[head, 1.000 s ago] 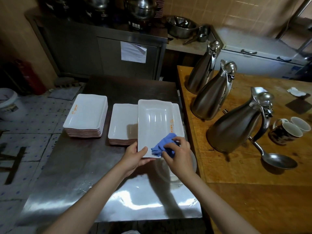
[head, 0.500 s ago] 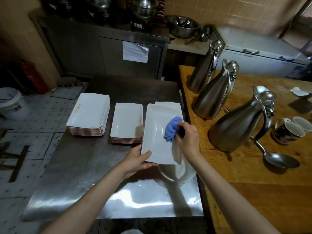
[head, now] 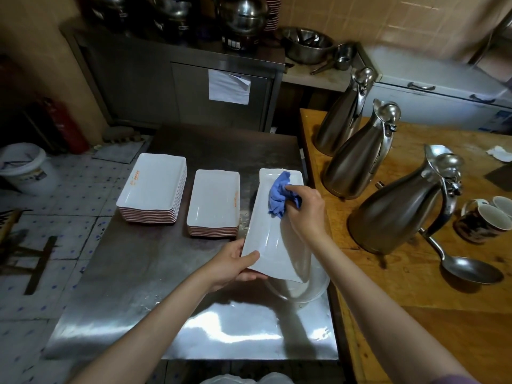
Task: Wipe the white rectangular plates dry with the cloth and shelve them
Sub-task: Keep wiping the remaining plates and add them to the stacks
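This is a working restaurant or canteen kitchen. A stainless-steel counter [head: 171,295] carries stacks of identical white plates [head: 155,189], steel cabinets [head: 166,87] hold large pots [head: 243,15] and a mixing bowl [head: 307,44], three steel insulated jugs [head: 357,151] stand on a wooden counter [head: 443,314], and the floor [head: 77,189] is tiled.

Blue cloth [head: 279,196], white plate [head: 266,234] (orange-marked stacks [head: 213,202] nearby).
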